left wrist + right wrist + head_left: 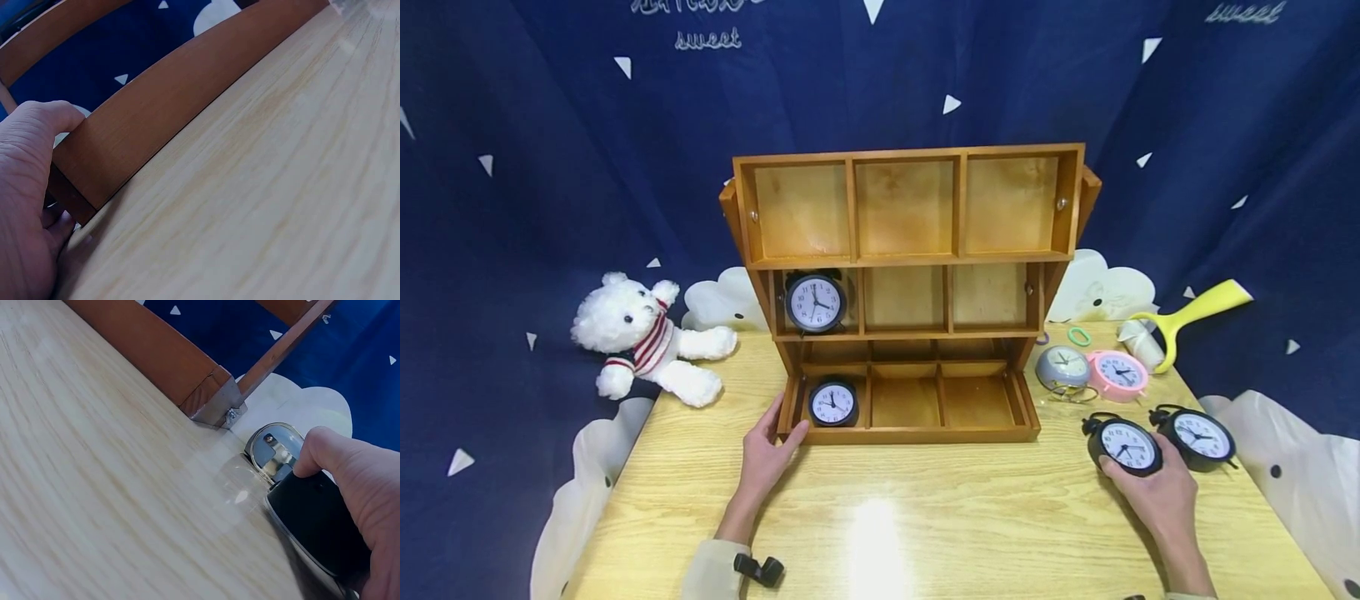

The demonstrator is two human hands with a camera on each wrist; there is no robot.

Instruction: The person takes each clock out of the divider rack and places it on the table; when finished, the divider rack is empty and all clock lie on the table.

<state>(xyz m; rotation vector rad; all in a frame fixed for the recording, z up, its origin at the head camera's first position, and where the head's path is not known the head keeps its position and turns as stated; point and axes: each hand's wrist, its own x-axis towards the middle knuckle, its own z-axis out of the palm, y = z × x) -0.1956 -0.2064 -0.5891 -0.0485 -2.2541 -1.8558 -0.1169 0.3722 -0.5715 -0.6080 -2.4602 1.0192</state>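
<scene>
My left hand [766, 454] grips the front left corner of a brown wooden tiered shelf [917, 435]. In the left wrist view its thumb lies over the front board, with the other fingers round the side. A black alarm clock [832, 403] sits in the bottom left compartment, and another black clock [815, 302] stands in the middle row's left compartment. On the right, my right hand [1161, 500] holds a black twin-bell alarm clock [1126, 447] by its sides, its dial tilted up. Close beside that hand is one more black twin-bell clock [1202, 435].
Right of the shelf are a grey clock [1063, 367], a pink clock [1118, 375], a green ring [1078, 336], a white roll [1141, 346] and a yellow handled tool [1202, 310]. A white teddy bear [651, 342] leans at the table's left edge. A dark blue curtain [880, 75] hangs behind.
</scene>
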